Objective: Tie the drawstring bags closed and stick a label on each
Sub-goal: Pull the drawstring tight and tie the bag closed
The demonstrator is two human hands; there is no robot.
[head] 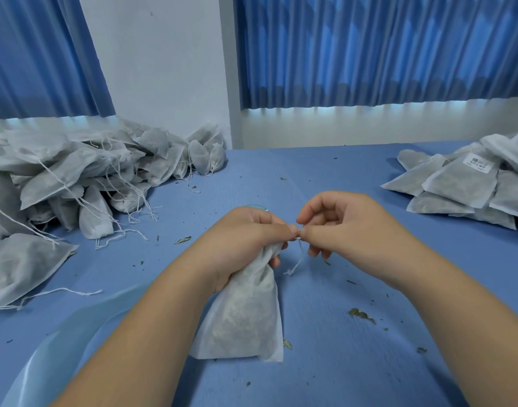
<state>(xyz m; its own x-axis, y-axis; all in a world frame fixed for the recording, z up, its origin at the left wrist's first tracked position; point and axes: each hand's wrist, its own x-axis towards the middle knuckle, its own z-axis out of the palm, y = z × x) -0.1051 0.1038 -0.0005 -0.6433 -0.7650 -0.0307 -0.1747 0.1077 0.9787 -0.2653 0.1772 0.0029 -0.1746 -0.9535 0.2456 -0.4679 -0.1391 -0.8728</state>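
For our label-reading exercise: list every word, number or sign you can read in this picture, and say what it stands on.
White label on a bag atop the right pile: barcode-like marks and one line of characters, too blurred to read.
Bag being tied, left pile: no text visible.

Open blue tabletop (325,171) between 2 obstacles: loose-bag heap (75,177) at left, labelled-bag stack (472,186) at right

A blue surface (325,177) carries a heap of white drawstring bags (75,177) at left, a smaller stack (457,186) at right, leaf scraps (360,314) and a translucent sheet (46,362).
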